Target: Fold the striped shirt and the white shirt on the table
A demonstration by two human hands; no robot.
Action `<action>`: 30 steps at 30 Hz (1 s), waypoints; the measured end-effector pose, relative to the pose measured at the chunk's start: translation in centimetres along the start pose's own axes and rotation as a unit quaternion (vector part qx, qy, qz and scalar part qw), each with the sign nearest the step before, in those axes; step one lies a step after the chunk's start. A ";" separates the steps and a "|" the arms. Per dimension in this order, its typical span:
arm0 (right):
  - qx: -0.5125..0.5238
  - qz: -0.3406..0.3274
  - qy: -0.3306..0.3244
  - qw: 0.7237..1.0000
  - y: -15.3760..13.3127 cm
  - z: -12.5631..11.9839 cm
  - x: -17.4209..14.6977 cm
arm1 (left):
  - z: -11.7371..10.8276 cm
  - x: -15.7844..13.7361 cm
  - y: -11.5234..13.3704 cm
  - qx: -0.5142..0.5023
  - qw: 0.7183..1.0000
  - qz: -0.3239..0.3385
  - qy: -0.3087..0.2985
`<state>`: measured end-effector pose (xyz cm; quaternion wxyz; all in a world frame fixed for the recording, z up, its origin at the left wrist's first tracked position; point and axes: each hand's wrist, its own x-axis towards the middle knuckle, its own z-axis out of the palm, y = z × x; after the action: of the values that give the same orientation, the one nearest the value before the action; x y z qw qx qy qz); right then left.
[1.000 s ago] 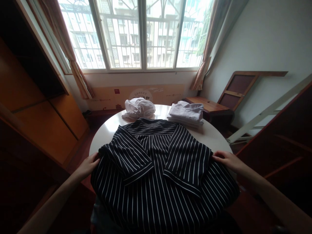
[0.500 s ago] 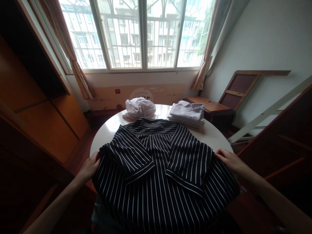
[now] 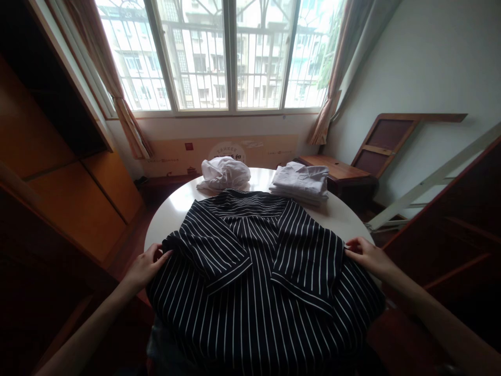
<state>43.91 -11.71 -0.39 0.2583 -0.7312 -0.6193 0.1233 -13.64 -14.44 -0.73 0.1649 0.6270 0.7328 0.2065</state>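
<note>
A dark shirt [image 3: 254, 292] with white stripes lies spread over the round white table [image 3: 164, 209], its collar end toward the window. Both short sleeves are folded inward across its back, and the lower part hangs over the near edge. My left hand [image 3: 146, 266] pinches the shirt's left side edge beside the folded sleeve. On the opposite side, my right hand [image 3: 368, 256] grips the cloth edge between thumb and fingers.
A crumpled white garment [image 3: 225, 173] sits at the table's far left. To its right is a stack of folded white clothes [image 3: 299, 183], close to the shirt's collar. Beyond the table stand a wooden cabinet [image 3: 336, 169] and a long cardboard box [image 3: 168, 154].
My left hand has shifted slightly right along with the cloth edge. The folded sleeves have slid a little to the right; my right hand is almost unmoved.
</note>
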 end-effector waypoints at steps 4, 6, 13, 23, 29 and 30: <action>-0.005 0.004 -0.052 0.999 -0.3 -0.2 0.1 | 0.1 0.3 -0.5 0.030 0.999 0.007 -0.010; -0.029 0.001 -0.063 0.998 -0.5 -0.4 0.2 | 0.0 0.4 -0.3 0.057 0.998 -0.005 -0.009; -0.142 0.004 -0.068 0.987 -1.5 0.0 -0.6 | -0.3 -0.1 1.7 0.144 0.989 -0.038 -0.004; -0.159 -0.430 -0.042 0.888 -5.2 0.2 -4.6 | 0.3 -1.3 4.0 0.186 0.921 0.333 0.074; -0.043 -0.495 -0.176 0.850 -8.8 1.7 -7.5 | 2.6 -4.2 8.7 0.110 0.878 0.453 -0.108; -0.012 -0.489 -0.193 0.851 -9.3 2.0 -7.6 | 2.9 -4.4 9.1 0.100 0.875 0.458 -0.119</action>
<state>33.54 -17.73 1.83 0.1517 -0.2986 -0.9356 0.1119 -3.72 -17.32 1.33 0.0744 0.9253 0.3555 0.1087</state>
